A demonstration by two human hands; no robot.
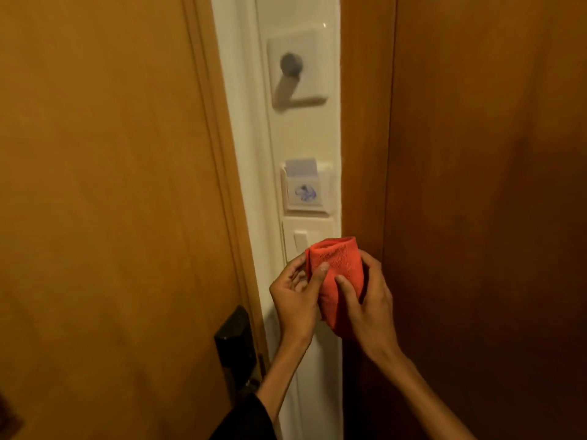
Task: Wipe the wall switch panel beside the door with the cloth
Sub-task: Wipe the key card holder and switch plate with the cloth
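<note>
Both hands are on the orange cloth (333, 281), bunching it into a fat folded pad right in front of the switch panel (306, 238), which sits on the narrow cream wall strip (305, 134) between the wooden door (111, 185) and a wood panel on the right (476, 185). The left hand (297, 296) has its fingers (319, 274) curled onto the cloth's left edge, pinching it; the right hand (371, 300) wraps the other side, thumb pressed into the front, so both are closed on the fabric. I can't tell if the cloth touches the plate yet.

My take for doing this well: keep a flat, smooth face of the pad outward, press lightly so the rocker doesn't flip, and run along the raised edges where grime collects.

The cloth looks like ribbed microfibre, soft and thick. The panel is glossy pale plastic, square with a small rocker. Above it there's a card holder (306, 192) with a card stuck in, and a dial plate (297, 71) higher up
</note>
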